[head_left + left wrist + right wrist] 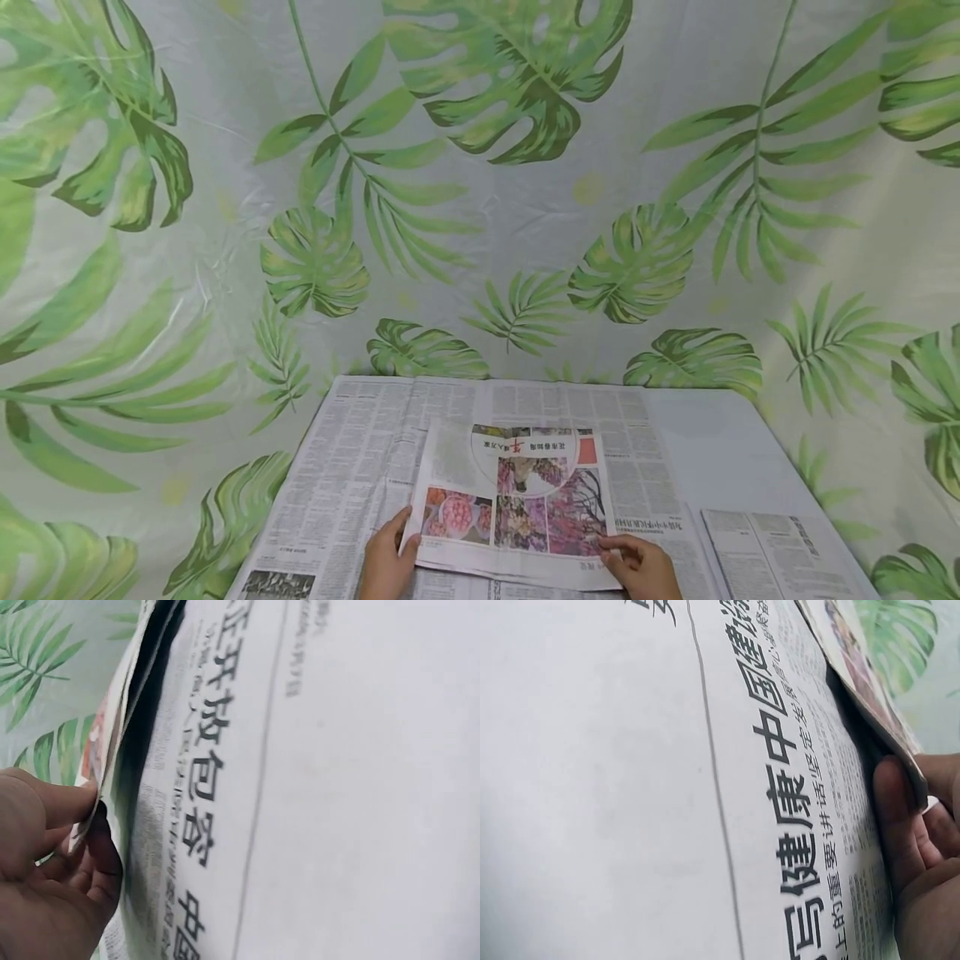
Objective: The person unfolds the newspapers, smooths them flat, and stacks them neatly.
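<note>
A folded newspaper (457,554) with colour photos of flowers lies before me in the head view, its print upside down. At its near left corner my left hand (390,557) pinches the edge between thumb and fingers. My right hand (639,567) grips the near right edge the same way. In the left wrist view, the left hand (60,862) holds the thin folded edge, raised over printed sheets. The right wrist view shows the right hand (922,840) with the paper's edge (885,727) between thumb and fingers, also lifted above the print below.
Spread newspaper sheets (345,467) cover most of the table. A white surface (720,450) shows at the back right. Another folded newspaper (780,554) lies at the right front. A leaf-patterned curtain (525,242) hangs behind the table and at its sides.
</note>
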Motion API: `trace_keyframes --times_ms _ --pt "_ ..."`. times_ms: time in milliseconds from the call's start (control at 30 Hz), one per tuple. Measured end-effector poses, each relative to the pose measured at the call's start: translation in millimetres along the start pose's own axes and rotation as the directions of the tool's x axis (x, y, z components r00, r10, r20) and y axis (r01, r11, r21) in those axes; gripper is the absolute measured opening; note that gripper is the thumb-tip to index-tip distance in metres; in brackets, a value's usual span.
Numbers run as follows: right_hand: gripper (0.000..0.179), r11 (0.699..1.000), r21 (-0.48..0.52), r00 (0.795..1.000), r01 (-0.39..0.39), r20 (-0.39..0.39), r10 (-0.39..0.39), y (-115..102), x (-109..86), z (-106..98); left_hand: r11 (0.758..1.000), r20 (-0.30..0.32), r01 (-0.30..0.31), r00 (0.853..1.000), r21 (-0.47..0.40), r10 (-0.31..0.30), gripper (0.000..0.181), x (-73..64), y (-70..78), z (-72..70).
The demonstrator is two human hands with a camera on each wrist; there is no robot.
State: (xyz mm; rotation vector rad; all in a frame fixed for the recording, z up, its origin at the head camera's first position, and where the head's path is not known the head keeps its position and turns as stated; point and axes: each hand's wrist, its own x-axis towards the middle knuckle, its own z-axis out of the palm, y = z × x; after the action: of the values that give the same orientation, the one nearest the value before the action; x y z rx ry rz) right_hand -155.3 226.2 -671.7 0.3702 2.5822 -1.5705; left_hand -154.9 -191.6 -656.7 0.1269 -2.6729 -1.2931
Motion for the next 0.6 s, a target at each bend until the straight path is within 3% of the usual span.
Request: trace_keyframes --times_ms 133,367,600 --pt "0.026 1.0 0.007 0.999 0.029 0.037 -0.029 4.1 -2.1 -6.0 0.999 0.069 0.046 0.997 0.007 -0.047 0.05 -1.0 1.2 -3.9" --pt "0.038 0.997 0.07 0.985 0.023 0.169 -0.035 10.8 -4.5 -14.7 0.993 0.114 0.113 0.987 0.024 -0.115 0.046 -2.8 4.1 -6.2" --pt "0.038 0.999 0.042 0.985 0.018 0.168 -0.025 12.5 -3.6 -15.0 0.985 0.176 0.168 0.969 0.04 -0.173 0.052 -4.0 2.7 -6.9"
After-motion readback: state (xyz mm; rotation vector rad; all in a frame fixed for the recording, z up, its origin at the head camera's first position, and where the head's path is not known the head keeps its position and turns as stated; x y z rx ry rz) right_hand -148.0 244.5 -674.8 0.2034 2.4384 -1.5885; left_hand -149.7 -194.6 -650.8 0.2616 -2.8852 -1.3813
